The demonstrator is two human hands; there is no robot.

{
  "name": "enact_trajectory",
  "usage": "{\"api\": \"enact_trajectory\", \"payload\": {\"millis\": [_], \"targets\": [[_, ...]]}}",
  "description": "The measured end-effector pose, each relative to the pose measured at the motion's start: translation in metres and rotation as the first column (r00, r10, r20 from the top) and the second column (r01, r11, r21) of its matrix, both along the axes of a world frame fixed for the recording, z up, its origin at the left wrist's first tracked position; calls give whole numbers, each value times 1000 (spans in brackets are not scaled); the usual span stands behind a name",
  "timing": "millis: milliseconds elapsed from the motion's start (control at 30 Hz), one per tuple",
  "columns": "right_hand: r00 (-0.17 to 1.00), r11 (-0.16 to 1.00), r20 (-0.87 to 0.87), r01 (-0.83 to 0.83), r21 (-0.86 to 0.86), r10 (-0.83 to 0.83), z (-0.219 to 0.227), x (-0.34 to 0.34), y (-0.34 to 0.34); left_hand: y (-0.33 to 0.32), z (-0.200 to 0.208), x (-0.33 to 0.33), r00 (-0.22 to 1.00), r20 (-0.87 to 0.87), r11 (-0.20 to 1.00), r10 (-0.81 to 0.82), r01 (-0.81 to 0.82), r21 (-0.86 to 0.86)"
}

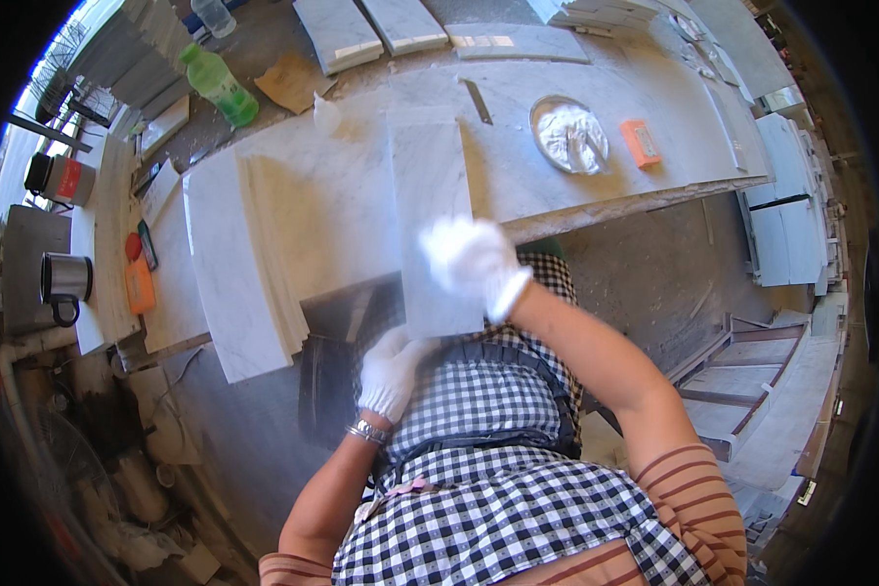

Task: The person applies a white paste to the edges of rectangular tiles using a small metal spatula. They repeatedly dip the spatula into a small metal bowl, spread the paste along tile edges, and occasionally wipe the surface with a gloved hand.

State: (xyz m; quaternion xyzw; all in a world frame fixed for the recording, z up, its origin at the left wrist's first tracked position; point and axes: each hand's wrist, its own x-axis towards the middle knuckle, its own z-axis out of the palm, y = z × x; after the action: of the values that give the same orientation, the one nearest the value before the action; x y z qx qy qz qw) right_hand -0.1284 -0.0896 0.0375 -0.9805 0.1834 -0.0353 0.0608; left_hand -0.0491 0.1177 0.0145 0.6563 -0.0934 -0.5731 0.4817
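A long white marble slab [430,181] with grey veins lies lengthwise in front of me, its near end jutting past the worktable edge over my lap. My left hand [391,371], in a white knit glove, grips the near left corner of this slab; some of its fingers are hidden there. Over the slab's right side is my right hand [469,262], also gloved, with its fingers curled in and blurred by motion. Whatever may be inside that hand is hidden.
A stack of marble strips [254,264] stands left. On the marble worktable [527,186] sit a round metal dish [547,151] of white paste and an orange block [641,144]. Beyond are a green bottle [220,86] and more slabs [518,42]; a metal mug [66,278] stands far left.
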Motion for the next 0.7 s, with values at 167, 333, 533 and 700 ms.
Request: {"api": "enact_trajectory", "payload": {"millis": [167,333,533,700], "targets": [[962,907,-24,-248,341,272,0,-82,82,1,-2,0,1000,26,1000,10,-10,-15],[964,890,245,-18,456,-106,17,-127,64,6,-3,5,994,89,998,-61,61,5],[832,799,339,190,570,-439,22,-159,55,24,25,1,801,596,995,53,7,-98],[822,748,290,226,624,-490,10,-163,53,3,42,7,54,899,702,-435,645,301]]}}
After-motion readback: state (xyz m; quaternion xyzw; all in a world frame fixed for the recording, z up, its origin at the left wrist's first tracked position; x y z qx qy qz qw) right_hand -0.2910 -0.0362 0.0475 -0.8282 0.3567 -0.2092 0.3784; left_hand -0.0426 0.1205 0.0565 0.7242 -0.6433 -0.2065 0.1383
